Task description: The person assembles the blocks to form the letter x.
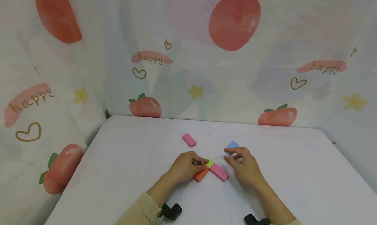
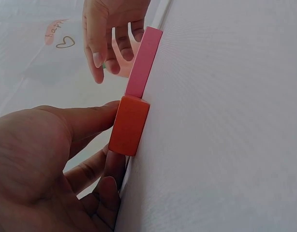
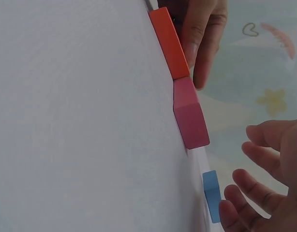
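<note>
My left hand (image 1: 185, 166) has its thumb and fingers around an orange block (image 1: 201, 176) lying flat on the table. Its index fingertip reaches a yellow-green block (image 1: 209, 163) at the orange block's far end. A long pink block (image 1: 219, 172) runs from that corner toward the right, at an angle to the orange one. My right hand (image 1: 245, 166) is to the right of these, fingers spread and loosely bent with nothing between them. Just beyond its fingertips lies a blue block (image 1: 233, 144), partly covered by the hand in the head view.
A second pink block (image 1: 189, 140) lies by itself farther back, beyond the left hand. The white-covered table (image 1: 132, 146) meets a patterned cloth (image 1: 182, 22) at the back and at the left side.
</note>
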The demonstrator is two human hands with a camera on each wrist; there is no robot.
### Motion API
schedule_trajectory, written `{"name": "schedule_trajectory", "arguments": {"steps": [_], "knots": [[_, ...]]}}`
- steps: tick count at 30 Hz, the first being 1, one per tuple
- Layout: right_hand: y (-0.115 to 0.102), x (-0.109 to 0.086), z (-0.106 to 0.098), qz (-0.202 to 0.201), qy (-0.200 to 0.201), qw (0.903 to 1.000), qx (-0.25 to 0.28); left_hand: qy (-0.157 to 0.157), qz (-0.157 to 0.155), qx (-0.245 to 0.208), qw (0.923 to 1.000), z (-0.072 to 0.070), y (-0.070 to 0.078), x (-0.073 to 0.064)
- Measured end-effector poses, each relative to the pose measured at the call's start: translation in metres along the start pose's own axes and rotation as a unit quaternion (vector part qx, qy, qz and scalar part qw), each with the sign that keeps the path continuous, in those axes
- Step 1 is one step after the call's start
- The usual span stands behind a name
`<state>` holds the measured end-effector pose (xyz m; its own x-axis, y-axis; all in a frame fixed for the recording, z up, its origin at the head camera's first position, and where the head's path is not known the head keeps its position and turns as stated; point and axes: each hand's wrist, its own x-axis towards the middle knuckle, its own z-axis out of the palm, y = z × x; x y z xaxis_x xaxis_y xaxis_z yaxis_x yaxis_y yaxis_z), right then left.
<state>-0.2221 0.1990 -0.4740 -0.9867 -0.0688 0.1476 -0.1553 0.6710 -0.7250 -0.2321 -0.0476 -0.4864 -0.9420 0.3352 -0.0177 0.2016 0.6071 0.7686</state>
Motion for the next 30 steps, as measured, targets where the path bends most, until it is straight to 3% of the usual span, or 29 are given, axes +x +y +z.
{"name": "schedule_trajectory", "arguments": {"steps": [11, 30], "knots": [[0.000, 0.003, -0.008, 0.007, 0.005, 1.0000, -0.001, 0.000, -0.018, -0.015, 0.9997, 0.000, 0.002, -0.001], [0.000, 0.012, -0.015, 0.041, -0.002, 0.9989, -0.022, 0.004, -0.013, -0.023, 0.9996, 0.001, -0.001, -0.001]]}}
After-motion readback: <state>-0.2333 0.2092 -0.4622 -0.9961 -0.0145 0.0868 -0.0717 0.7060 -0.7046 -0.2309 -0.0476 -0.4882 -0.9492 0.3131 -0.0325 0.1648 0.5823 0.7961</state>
